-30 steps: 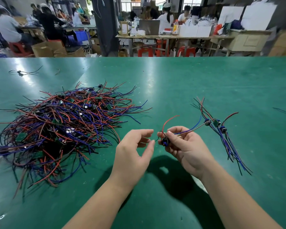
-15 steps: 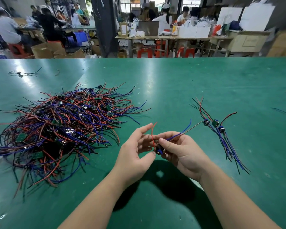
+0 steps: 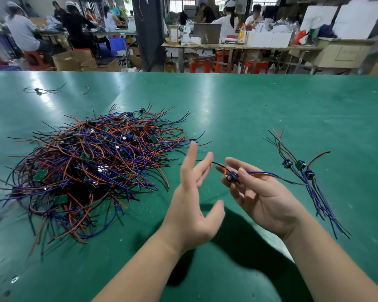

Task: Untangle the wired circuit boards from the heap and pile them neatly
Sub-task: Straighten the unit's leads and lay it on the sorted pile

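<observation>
Bench (image 3: pixel 249 105) surface is green, and on its left portion we find the large tangled heap of red, blue and black wires (image 3: pixel 92 162) with small green circuit boards lying through it. Well apart, on the right, we record a small sorted pile of wired circuit boards (image 3: pixel 301 168): three boards close together, their leads running roughly parallel.

Between heap and pile both hands are held up over the bench, apart from each other. The right hand (image 3: pixel 264 197), palm up, pinches one small dark circuit board with blue, red and black leads (image 3: pixel 231 178) between thumb and fingertips. Its blue and brown leads trail right to the sorted pile, and a black lead points left. The left hand (image 3: pixel 192 205) holds nothing, fingers straight and spread, palm turned toward the right hand. The black lead's tip ends at the left fingertips; we cannot tell whether they touch.

A single stray wired piece (image 3: pixel 38 90) lies at the far left of the bench. Beyond it we see seated workers (image 3: pixel 22 33), red stools (image 3: pixel 218 62) and cardboard boxes (image 3: pixel 74 59).
</observation>
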`<state>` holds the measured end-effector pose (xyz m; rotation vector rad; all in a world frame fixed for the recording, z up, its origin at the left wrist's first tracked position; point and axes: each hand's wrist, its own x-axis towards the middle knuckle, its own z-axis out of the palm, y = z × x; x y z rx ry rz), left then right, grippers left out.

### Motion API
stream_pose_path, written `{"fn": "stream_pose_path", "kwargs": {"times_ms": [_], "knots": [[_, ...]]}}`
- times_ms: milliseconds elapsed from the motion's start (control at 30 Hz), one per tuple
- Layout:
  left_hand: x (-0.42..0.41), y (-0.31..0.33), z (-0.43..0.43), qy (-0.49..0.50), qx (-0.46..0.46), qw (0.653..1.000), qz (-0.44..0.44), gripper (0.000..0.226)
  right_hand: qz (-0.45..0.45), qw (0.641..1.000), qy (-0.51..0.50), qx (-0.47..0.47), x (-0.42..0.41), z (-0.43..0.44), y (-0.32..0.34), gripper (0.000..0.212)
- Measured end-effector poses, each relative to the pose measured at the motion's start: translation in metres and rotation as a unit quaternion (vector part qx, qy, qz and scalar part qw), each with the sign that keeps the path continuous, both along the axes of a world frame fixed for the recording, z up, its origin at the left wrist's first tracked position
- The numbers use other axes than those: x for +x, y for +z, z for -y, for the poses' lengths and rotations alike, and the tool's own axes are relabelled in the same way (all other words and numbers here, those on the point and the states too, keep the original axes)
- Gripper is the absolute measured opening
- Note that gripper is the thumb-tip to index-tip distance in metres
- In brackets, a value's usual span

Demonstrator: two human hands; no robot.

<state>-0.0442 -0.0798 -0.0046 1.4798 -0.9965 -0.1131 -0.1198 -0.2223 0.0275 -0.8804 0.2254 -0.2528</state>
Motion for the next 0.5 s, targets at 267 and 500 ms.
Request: {"fn": "stream_pose_path", "kwargs": {"times_ms": [267, 500], "knots": [[0.008, -0.006, 0.008, 0.032, 0.044, 0.996, 0.066, 0.104, -0.051, 0.988, -0.082, -0.118, 0.043, 0.038, 0.035, 0.011], [0.024, -0.012, 0.012, 0.131, 0.072, 0.985, 0.091, 0.089, -0.075, 0.935, -0.227, -0.260, 0.134, 0.103, 0.091, 0.016]]}}
